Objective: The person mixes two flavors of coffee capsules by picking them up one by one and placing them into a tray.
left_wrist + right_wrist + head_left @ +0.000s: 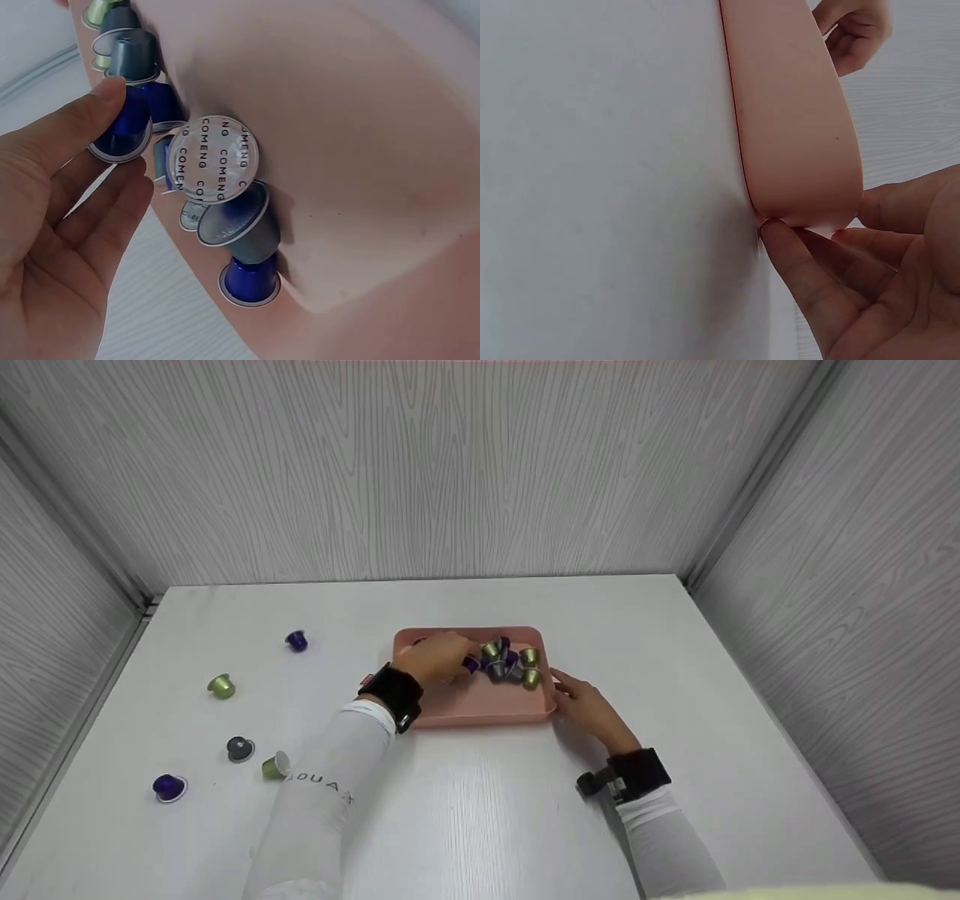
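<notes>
My left hand (439, 655) is over the pink tray (487, 706), pinching a blue coffee capsule (124, 127) between thumb and fingers. Beneath and beside it lie several capsules: a grey one (135, 56), a green one (530, 679), a blue one (251, 281) and one with its printed foil lid (214, 159) showing. Part of the tray's left side is hidden by the left hand and wrist. At the tray's near right corner, my right hand (592, 709) grips the wall, with the thumb and fingers (802, 262) around the corner in the right wrist view.
Loose capsules lie left on the white table (480, 810): blue ones (297, 640) (168, 787), green ones (222, 685) (274, 766) and a grey one (239, 748). My left sleeve passes close to the nearer green one. Grey wood-grain panels (420, 472) stand behind and at both sides.
</notes>
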`<state>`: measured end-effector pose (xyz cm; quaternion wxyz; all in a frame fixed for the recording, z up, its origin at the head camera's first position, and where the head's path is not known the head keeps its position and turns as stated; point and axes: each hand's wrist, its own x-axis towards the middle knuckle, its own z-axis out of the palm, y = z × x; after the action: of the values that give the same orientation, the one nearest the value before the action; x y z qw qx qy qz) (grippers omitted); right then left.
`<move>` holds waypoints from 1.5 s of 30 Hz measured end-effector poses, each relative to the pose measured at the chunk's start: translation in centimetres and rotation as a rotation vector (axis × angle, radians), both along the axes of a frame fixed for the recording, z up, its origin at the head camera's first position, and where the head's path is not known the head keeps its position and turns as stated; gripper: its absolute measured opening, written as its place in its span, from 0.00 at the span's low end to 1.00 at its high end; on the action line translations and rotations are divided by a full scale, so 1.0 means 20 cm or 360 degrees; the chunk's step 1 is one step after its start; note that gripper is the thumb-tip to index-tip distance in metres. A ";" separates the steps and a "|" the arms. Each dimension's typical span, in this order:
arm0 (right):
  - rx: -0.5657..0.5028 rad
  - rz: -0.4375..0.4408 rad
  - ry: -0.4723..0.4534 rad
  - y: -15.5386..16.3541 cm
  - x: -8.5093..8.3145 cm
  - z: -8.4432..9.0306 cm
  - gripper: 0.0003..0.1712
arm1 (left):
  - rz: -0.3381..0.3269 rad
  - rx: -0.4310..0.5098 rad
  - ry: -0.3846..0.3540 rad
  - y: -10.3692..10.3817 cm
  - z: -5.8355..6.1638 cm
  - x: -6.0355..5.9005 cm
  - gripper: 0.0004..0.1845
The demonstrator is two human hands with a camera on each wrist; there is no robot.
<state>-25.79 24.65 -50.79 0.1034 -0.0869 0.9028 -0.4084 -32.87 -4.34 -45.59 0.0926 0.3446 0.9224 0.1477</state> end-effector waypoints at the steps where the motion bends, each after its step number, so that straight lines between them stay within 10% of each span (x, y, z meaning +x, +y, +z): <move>1: -0.0011 -0.0005 -0.0008 0.00 0.00 0.00 0.30 | 0.0005 -0.0008 -0.0009 0.00 0.00 0.00 0.04; 28: 0.0031 0.0042 0.0047 -0.01 0.00 0.01 0.30 | 0.0076 -0.0094 -0.0007 -0.08 0.04 -0.02 0.23; 45: 0.0089 0.0031 0.0079 0.00 -0.01 0.00 0.30 | 0.0168 0.0031 0.0330 -0.34 -0.02 -0.04 0.17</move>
<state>-25.91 24.61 -50.77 0.0872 -0.1029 0.9152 -0.3798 -33.69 -11.08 -45.93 -0.0147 0.3099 0.9424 0.1249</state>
